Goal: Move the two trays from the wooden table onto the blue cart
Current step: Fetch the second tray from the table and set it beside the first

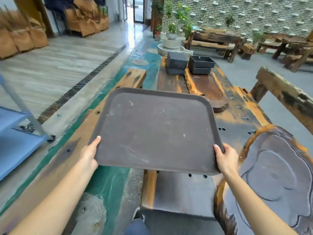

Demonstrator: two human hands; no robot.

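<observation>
A large dark brown tray (155, 129) is held in the air above the near end of the wooden table (237, 119), tilted slightly. My left hand (89, 153) grips its near left corner, thumb on top. My right hand (225, 158) grips the near right corner the same way. Another dark tray (183, 223) lies on the table's near end below the raised one, partly cut off by the frame. The blue cart (15, 143) stands at the far left, its shelves and one wheel showing.
A wooden bench (94, 119) runs between table and cart. Carved stone tea trays (279, 175) and stacked black boxes (201, 64) sit on the table. A wooden chair back (286, 94) stands at the right. Potted plants and more benches fill the back.
</observation>
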